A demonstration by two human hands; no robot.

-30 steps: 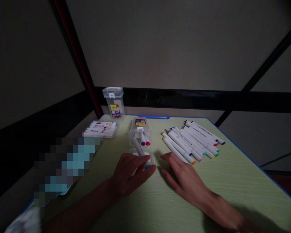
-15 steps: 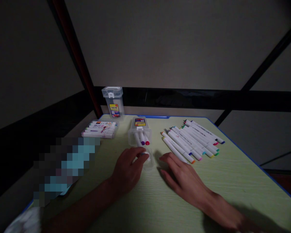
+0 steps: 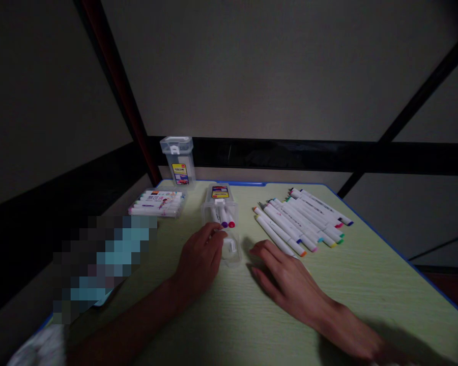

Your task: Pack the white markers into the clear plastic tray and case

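Note:
A clear plastic marker case lies on its side with its mouth toward me. Inside it are several white markers, among them one with a purple end and one with a red end. My left hand is at the case's mouth, fingers closed around the near end of a white marker, which they partly cover. The open clear lid rests flat beside these fingers. My right hand hovers or rests right of the lid, thumb apart from the curved fingers, holding nothing.
Several white markers with coloured ends lie in a row at the right. An upright clear case stands at the back left, before it a flat pack of markers. A pixelated blue object is at the left table edge.
My left hand has moved slightly forward, and the white marker in it has slid deeper into the case. More of the lid now shows. My right hand has barely moved.

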